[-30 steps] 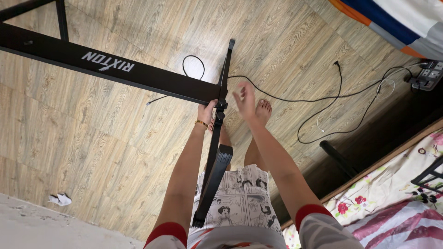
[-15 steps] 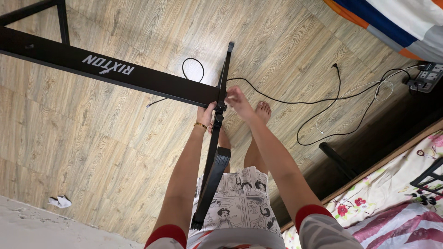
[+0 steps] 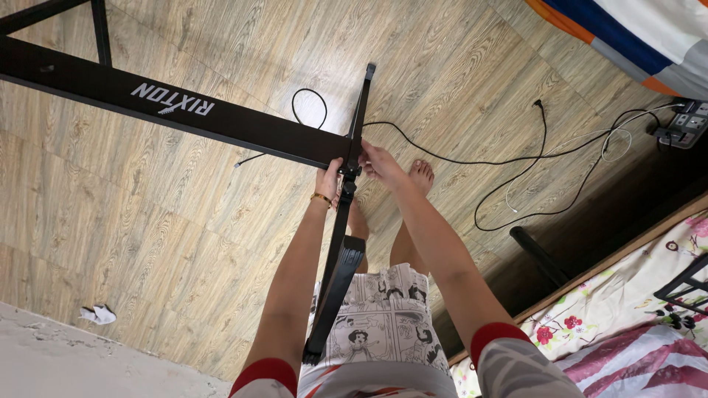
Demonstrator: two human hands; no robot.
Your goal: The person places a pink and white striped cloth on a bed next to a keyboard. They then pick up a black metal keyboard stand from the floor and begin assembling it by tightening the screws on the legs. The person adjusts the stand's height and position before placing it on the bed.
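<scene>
I see my left hand wrapped around the black metal frame at the joint where its long crossbar meets the thin upright bar. My right hand pinches the same joint from the other side, fingers closed on it, above the wooden floor.

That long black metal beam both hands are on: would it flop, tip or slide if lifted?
The black beam looks like rigid metal, so probably stiff and fairly heavy. Held at one end by the left hand and right hand, it would likely swing or tip. On the wood-look floor it may slide.
</scene>
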